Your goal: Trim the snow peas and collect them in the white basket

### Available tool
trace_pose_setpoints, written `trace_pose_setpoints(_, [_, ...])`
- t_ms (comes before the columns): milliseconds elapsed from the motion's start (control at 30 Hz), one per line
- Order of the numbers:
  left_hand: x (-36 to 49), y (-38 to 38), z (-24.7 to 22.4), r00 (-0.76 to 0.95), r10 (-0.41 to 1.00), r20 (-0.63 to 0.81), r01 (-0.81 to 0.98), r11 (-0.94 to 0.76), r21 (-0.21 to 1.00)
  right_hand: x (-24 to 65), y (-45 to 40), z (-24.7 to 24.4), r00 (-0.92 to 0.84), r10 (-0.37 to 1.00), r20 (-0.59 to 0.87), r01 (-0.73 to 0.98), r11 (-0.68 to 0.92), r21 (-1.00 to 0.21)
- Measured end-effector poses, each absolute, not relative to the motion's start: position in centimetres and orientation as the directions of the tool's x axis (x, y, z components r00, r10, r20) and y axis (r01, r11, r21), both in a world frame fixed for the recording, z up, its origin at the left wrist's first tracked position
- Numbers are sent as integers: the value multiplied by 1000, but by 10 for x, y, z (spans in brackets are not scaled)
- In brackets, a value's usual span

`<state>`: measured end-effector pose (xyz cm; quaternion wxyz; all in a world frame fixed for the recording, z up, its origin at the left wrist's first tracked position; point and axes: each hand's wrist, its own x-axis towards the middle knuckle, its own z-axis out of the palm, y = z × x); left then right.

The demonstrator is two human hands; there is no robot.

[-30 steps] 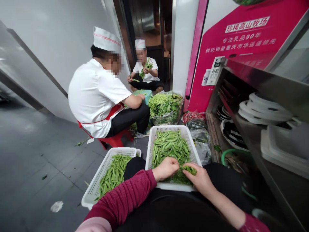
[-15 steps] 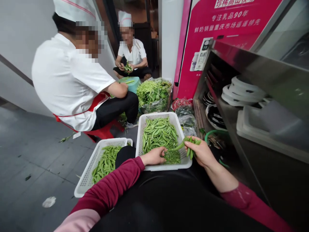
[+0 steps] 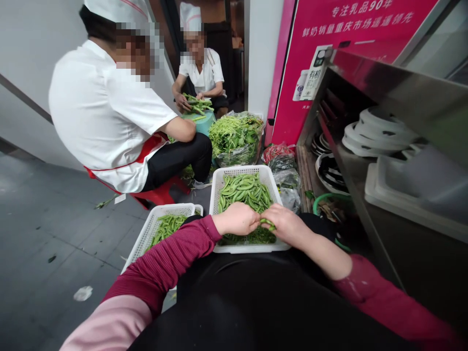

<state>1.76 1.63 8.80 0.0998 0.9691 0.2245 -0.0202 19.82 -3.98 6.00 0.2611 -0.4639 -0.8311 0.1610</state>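
Observation:
Over the near part of a white basket on my lap, both hands meet. My right hand is closed around green pea pods, which stick out between its fingers. Fingertips pinched together, my left hand touches the pods' end; what it grips is too small to make out. Many pods fill the basket's far part, and thin green trimmings lie below my hands. A second white basket with pods stands to the left, partly behind my left sleeve.
A person in white sits on a red stool at the left. Another person handles green stalks behind a bag of greens. Plastic bags, a green bin and a metal shelf stand at the right.
My hands have come together over the basket; my left moved up, my right moved left with the pods. The far person's hands have lowered onto longer stalks. The view has shifted slightly.

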Motion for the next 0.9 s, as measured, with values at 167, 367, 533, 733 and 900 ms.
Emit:
trace_pose_setpoints(167, [29,11,71,713,668,215,550,-722,419,180,-29,49,4,993,121,442,107,-891])
trace_pose_setpoints(367, [25,6,11,685,704,-186,711,-591,382,224,-22,34,480,827,-292,-585,55,-809])
trace_pose_setpoints(533, [22,18,-29,635,644,-427,752,-643,147,281,-26,44,452,754,-477,-784,82,-615])
trace_pose_setpoints(733, [51,28,-57,570,698,-434,799,-594,93,262,-36,41,230,834,-502,-838,-92,-537])
trace_pose_setpoints(900, [52,21,-57,570,714,-407,792,-609,41,252,-38,26,130,870,-476,-820,-176,-545])
